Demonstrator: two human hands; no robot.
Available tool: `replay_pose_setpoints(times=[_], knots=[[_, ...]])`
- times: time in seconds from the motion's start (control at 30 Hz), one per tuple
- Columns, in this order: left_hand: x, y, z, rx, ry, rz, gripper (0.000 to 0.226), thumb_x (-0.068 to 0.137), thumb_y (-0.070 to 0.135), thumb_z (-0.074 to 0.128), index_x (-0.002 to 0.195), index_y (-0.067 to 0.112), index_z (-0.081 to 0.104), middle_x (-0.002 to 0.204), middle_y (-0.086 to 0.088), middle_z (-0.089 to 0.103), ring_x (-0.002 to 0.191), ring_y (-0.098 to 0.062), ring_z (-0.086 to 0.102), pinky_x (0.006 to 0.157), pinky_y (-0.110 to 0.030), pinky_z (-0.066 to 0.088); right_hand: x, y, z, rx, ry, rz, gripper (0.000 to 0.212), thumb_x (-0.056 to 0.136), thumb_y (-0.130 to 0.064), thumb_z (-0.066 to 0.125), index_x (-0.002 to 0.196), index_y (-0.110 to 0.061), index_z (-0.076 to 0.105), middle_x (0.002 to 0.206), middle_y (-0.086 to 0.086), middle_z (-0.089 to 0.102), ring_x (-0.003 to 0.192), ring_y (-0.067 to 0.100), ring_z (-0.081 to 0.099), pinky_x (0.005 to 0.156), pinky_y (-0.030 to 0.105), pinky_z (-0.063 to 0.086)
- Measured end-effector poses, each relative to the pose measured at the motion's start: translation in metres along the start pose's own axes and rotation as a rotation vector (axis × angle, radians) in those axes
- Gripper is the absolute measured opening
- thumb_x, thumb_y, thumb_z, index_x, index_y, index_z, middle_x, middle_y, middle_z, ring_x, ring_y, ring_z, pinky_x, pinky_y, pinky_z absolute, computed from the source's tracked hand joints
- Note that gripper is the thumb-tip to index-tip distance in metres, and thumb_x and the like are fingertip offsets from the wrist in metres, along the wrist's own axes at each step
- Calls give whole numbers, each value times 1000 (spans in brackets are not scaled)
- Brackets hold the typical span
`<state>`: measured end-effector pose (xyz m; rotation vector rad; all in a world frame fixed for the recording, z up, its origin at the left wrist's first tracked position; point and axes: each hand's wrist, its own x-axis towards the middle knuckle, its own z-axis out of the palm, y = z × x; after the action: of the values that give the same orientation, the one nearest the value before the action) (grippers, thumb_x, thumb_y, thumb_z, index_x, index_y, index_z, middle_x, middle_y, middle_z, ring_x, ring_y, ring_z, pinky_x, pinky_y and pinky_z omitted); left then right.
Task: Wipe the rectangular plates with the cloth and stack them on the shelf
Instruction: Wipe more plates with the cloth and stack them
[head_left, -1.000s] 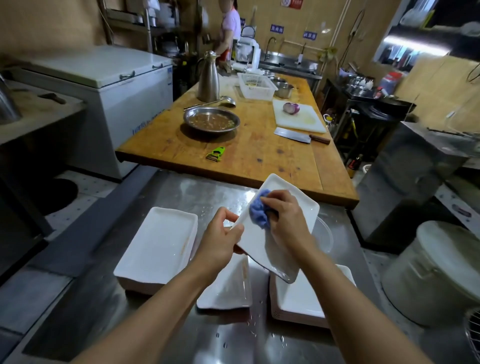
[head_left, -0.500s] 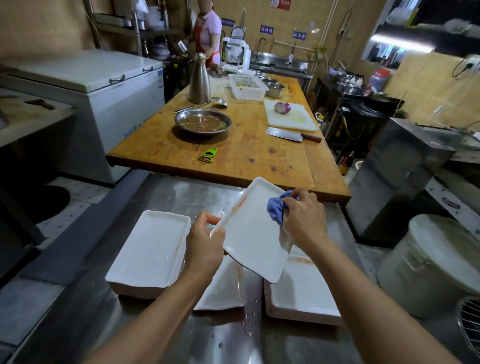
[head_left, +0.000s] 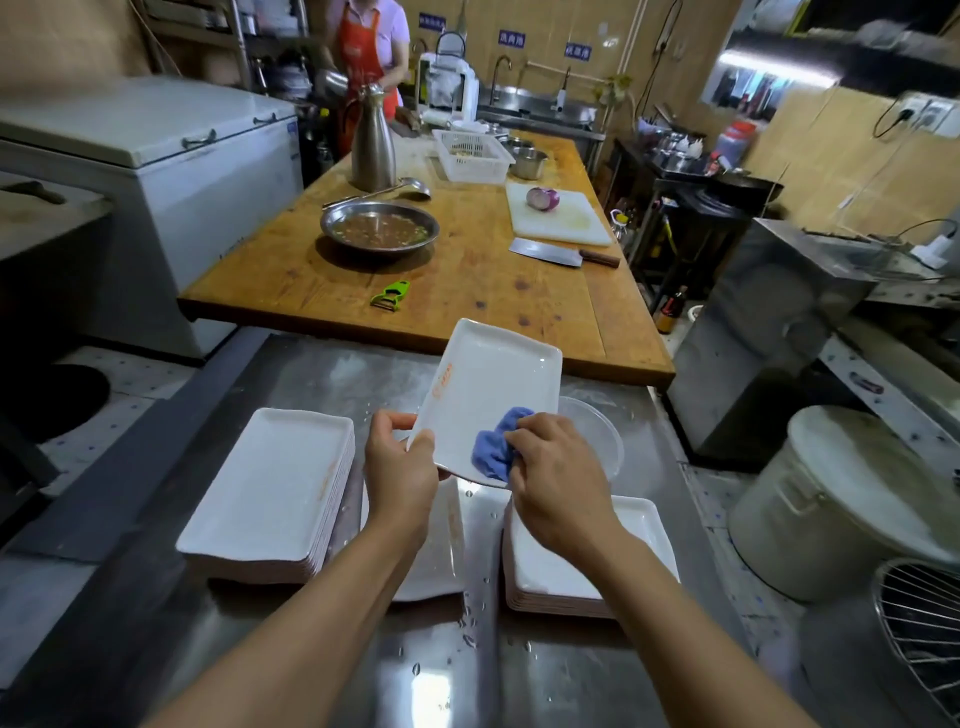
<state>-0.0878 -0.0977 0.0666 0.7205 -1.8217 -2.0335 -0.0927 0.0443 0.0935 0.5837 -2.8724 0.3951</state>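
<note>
Stacking at far left: a pile of white rectangular plates (head_left: 270, 483) sits on the wet steel counter (head_left: 322, 675).
Left hand (head_left: 400, 475): fingers curled on the near left edge of the tilted plate (head_left: 493, 384), holding it above the counter.
Middle plate (head_left: 441, 545): lies flat under the held one.
Right hand (head_left: 558, 480): bunches the blue cloth (head_left: 496, 447) against the held plate's lower corner.
Right stack (head_left: 571, 566): more plates, below the right wrist.
Beyond: a wooden table (head_left: 467, 291) with a green peeler (head_left: 390, 295).

Kitchen worktop behind
A wooden table (head_left: 467, 291) holds a metal pan (head_left: 379, 230), cleaver (head_left: 563, 253), green peeler (head_left: 390, 295) and cutting board (head_left: 558, 218) with 1 onion (head_left: 543, 198).
</note>
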Motion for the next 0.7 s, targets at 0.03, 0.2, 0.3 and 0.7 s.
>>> replay_pose_setpoints(times=[0.03,0.2,0.3,0.7], knots=[[0,0,1,-33,-10,-20,23,88,1,50,82,22,46,85,-4,64,72,-22,65,58,-37,58,-4,-3,1,22,0,-16,24,88,-15,48,102,-9,66,112,6,59,108,25,48,88,30,34],[-8,1,5,-174,-149,-142,18,94,3,48,87,20,45,84,-13,64,60,-19,64,55,-33,56,-7,-19,2,193,-39,-79,37,87,-10,49,122,-14,59,131,1,51,123,20,41,100,29,34],[-12,0,4,-243,-193,-202,15,97,6,46,88,19,45,74,-12,65,52,-14,64,47,-26,51,-6,-27,2,183,-57,-116,38,85,-16,51,122,-19,60,129,-4,51,121,17,39,98,29,37],[-7,2,2,-226,-167,-246,17,93,-2,47,87,14,45,92,-19,62,68,-27,64,62,-38,59,-16,-9,-9,-43,-4,-216,21,71,-16,62,90,-19,69,101,-2,66,96,24,60,82,35,45]])
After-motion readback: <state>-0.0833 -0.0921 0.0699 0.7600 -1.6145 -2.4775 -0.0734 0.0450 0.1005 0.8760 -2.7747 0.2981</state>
